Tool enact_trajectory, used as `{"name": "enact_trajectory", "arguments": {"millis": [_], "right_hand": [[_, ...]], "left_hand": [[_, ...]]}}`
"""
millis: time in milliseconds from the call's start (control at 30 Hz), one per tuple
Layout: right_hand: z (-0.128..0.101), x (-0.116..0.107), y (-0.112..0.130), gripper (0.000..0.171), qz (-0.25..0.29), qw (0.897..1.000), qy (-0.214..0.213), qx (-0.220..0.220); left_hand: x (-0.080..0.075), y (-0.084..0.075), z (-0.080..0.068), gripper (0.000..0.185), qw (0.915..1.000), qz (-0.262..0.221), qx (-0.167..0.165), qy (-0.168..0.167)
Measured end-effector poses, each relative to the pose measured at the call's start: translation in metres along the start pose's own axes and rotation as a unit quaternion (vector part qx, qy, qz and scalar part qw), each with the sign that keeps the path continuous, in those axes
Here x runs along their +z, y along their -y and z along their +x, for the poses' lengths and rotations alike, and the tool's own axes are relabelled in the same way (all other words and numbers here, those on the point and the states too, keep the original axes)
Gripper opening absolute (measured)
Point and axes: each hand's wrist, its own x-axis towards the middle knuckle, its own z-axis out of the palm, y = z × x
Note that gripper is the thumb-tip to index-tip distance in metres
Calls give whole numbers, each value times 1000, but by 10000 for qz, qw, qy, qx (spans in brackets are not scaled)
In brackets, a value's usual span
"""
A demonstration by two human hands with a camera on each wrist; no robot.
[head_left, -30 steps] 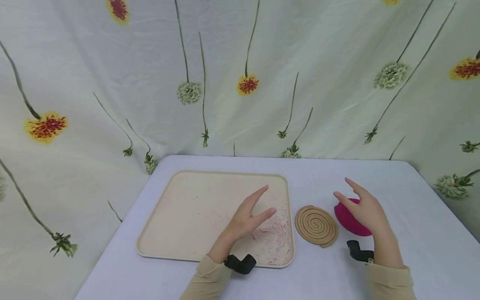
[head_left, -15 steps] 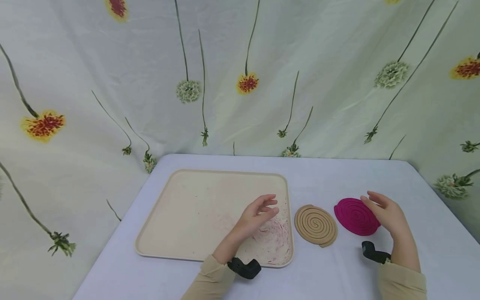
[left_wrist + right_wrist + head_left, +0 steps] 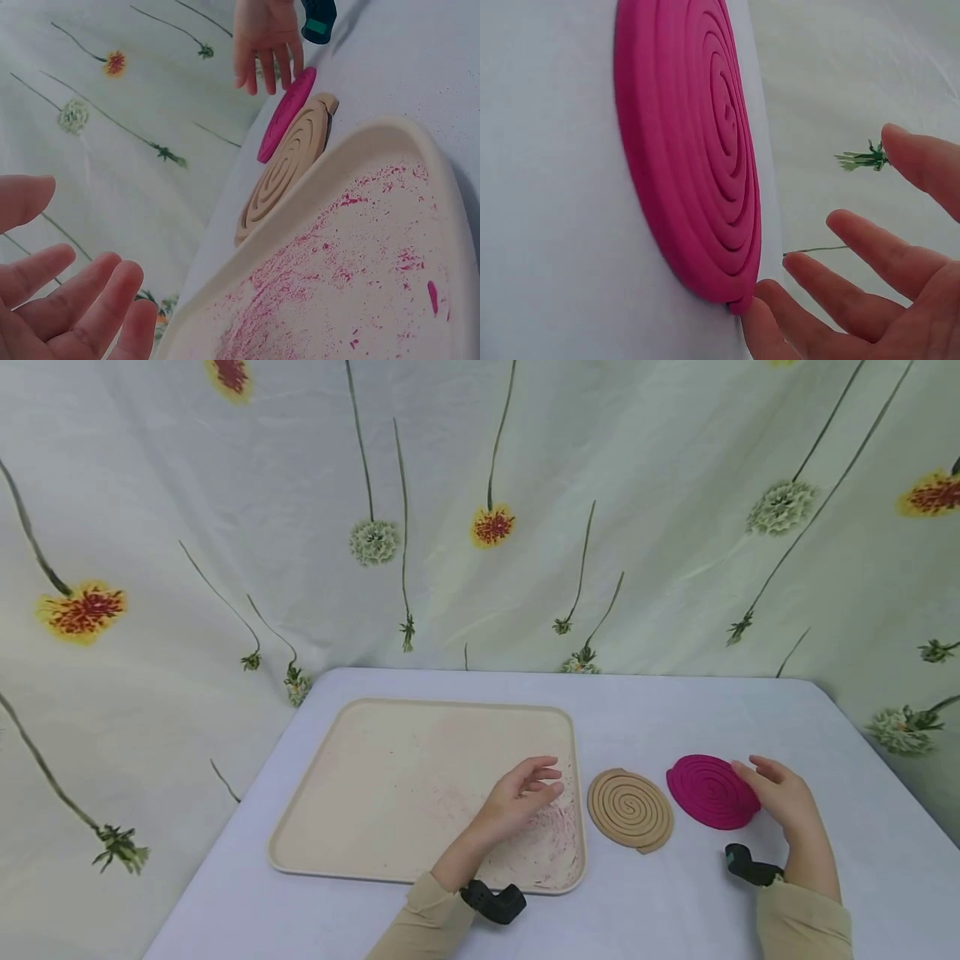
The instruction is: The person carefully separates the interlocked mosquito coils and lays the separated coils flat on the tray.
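Observation:
A flat pink spiral coil (image 3: 712, 791), which looks like rolled modelling clay, lies on the white table. My right hand (image 3: 783, 793) is at its right edge, fingers loosely bent and holding nothing. In the right wrist view, the little finger comes right by the loose end of the pink coil (image 3: 697, 150). A tan coil of the same form (image 3: 630, 810) lies between the pink one and the tray. Over the right part of the cream tray (image 3: 360, 793) hovers my left hand (image 3: 513, 802), its fingers relaxed and nothing in them.
Pink smears and crumbs (image 3: 277, 285) cover the tray's right end. The tray's raised rim (image 3: 375, 135) runs close beside the tan coil. A flowered cloth (image 3: 450, 568) hangs behind the table's far edge.
My right hand has moved right and toward me, uncovering most of the pink coil, and its spread fingers have relaxed. The left hand's fingers have also loosened, shifting slightly right.

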Motion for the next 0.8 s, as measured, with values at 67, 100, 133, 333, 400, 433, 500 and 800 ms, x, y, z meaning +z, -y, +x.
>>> {"name": "enact_trajectory", "arguments": {"millis": [67, 100, 133, 333, 400, 433, 500, 800], "right_hand": [[-12, -2, 13, 86, 147, 9998, 12, 140], [-18, -2, 19, 85, 231, 9995, 42, 202], [-23, -3, 24, 85, 277, 9993, 77, 229], [-34, -1, 32, 85, 374, 9989, 183, 217], [-32, -1, 31, 84, 476, 9984, 216, 215], [-32, 0, 30, 83, 510, 9982, 247, 210], [-31, 0, 30, 81, 616, 9974, 283, 237], [-30, -1, 34, 67, 1016, 9945, 182, 198]], "left_hand": [[0, 0, 0, 37, 10000, 39, 2, -9], [1, 0, 0, 37, 10000, 56, 5, -14], [1, 0, 0, 37, 10000, 61, 17, -22], [0, -1, -1, 37, 9999, 102, 55, -50], [0, -1, -1, 37, 9999, 92, 75, -45], [0, -2, -1, 37, 9999, 91, 86, -43], [-1, -2, -1, 37, 9999, 101, 100, -36], [-2, -2, 0, 37, 9999, 105, 90, -5]]}}
